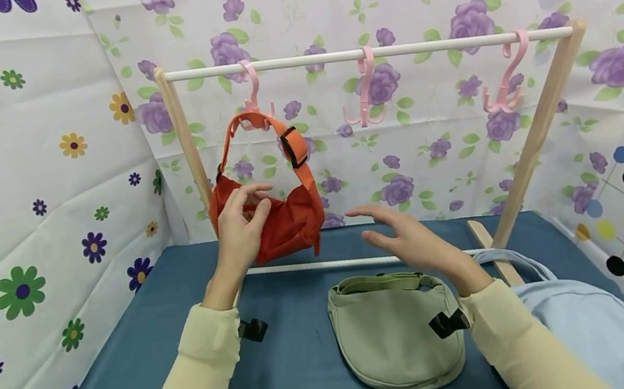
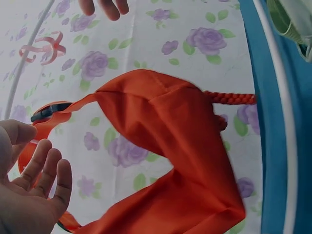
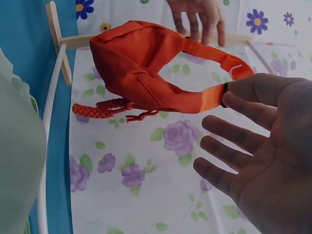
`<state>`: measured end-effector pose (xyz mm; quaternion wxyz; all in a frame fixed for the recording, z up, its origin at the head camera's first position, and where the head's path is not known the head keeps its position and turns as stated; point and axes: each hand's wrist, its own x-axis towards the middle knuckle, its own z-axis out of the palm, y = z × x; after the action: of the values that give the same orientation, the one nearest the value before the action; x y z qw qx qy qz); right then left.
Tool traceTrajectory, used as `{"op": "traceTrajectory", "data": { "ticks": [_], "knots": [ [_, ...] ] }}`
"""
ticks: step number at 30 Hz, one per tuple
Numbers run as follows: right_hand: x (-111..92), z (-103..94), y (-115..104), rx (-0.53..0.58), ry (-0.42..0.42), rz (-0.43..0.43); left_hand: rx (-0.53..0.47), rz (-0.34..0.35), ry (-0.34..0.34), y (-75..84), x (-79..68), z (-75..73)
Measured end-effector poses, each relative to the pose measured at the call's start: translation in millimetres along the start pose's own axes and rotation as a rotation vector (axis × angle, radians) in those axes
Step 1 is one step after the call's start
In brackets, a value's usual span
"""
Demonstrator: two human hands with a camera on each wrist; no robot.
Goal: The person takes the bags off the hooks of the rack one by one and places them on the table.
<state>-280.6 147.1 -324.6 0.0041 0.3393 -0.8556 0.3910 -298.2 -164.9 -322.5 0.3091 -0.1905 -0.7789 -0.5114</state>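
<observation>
An orange-red shoulder bag [image 1: 292, 221] hangs by its strap from the left pink hook [image 1: 251, 89] on the white rail. In the head view my left hand [image 1: 243, 221] is in front of the bag, fingers loosely bent; the left wrist view shows nothing held in that hand [image 2: 34, 185]. My right hand [image 1: 409, 237] is in the air to the right of the bag, its fingers extended and apart. The right wrist view also shows this hand [image 3: 253, 141] holding nothing. Below it, a sage-green bag [image 1: 396, 336] lies flat on the blue cloth.
Two more pink hooks, a middle one [image 1: 367, 89] and a right one [image 1: 506, 78], hang from the white rail [image 1: 417, 46]. Wooden posts [image 1: 538, 127] hold up the rack. A light-blue bag [image 1: 592, 327] lies at the right, partly behind my right sleeve. A lower bar [image 1: 322, 264] crosses the rack.
</observation>
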Motion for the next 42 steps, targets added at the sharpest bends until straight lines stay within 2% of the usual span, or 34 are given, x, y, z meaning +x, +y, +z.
{"op": "traceTrajectory", "data": {
  "ticks": [12, 19, 26, 37, 42],
  "knots": [
    [22.2, -6.6, -10.1, -0.025, 0.042, -0.065, 0.076, 0.110, 0.022, 14.8, 32.7, -9.3],
    [33.2, -15.6, -20.9, -0.006, 0.106, -0.046, 0.106, 0.148, 0.027, 23.0, 55.3, -21.2],
    [38.2, -19.3, -24.7, 0.023, 0.117, -0.037, 0.099, 0.161, 0.023, 31.9, 77.3, -34.5],
    [53.4, -23.8, -32.3, 0.050, 0.125, -0.082, 0.096, 0.153, 0.045, 47.9, 95.4, -35.3],
    [64.4, -28.8, -37.8, 0.098, 0.126, -0.119, 0.147, 0.189, 0.068, 52.2, 105.1, -35.8]
  ]
}}
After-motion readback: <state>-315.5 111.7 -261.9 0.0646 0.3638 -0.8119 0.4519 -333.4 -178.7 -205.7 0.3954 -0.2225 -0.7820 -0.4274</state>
